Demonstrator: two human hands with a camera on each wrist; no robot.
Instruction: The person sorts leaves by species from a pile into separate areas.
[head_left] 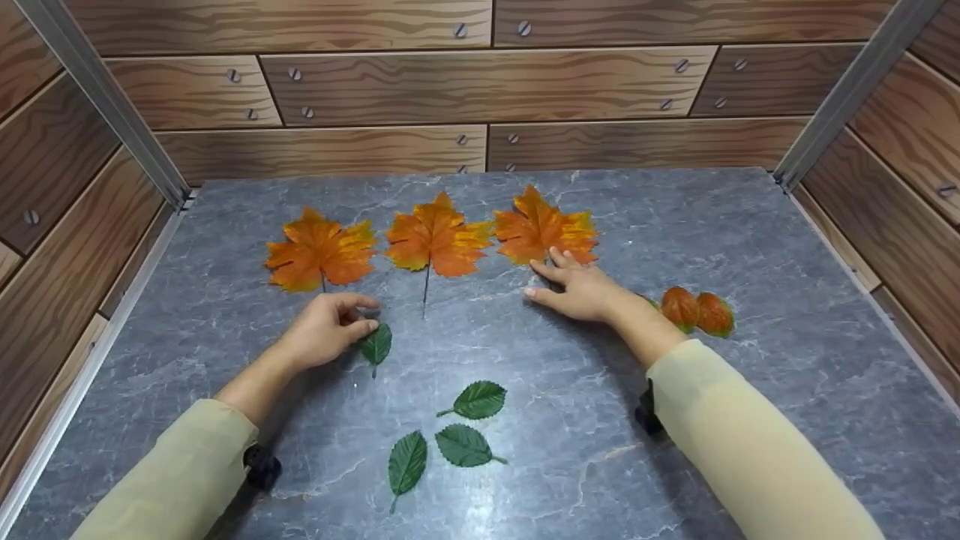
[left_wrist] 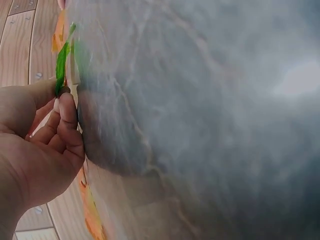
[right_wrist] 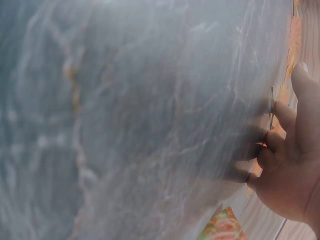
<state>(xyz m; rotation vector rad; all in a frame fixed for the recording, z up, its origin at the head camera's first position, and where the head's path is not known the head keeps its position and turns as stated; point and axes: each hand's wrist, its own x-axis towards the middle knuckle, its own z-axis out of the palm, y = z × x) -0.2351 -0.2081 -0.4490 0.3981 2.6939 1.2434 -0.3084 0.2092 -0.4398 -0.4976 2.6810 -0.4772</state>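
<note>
Three orange maple leaves lie in a row at the back of the table: a left one (head_left: 319,251), a middle one (head_left: 437,236) and a right one (head_left: 541,227). My left hand (head_left: 321,330) pinches a green leaf (head_left: 377,345) between thumb and finger, just below the left maple leaf. The left wrist view shows that green leaf (left_wrist: 61,65) standing up from the fingertips. Fingers spread, my right hand (head_left: 585,289) touches the lower part of the right maple leaf and covers most of its stem.
Three more green leaves, an upper (head_left: 481,400), a middle (head_left: 463,445) and a lower left one (head_left: 407,463), lie on the grey marbled table (head_left: 300,495) nearer me. Reddish-brown leaves (head_left: 680,308) sit beyond my right forearm, partly hidden. Wood-patterned walls (head_left: 480,86) enclose the table.
</note>
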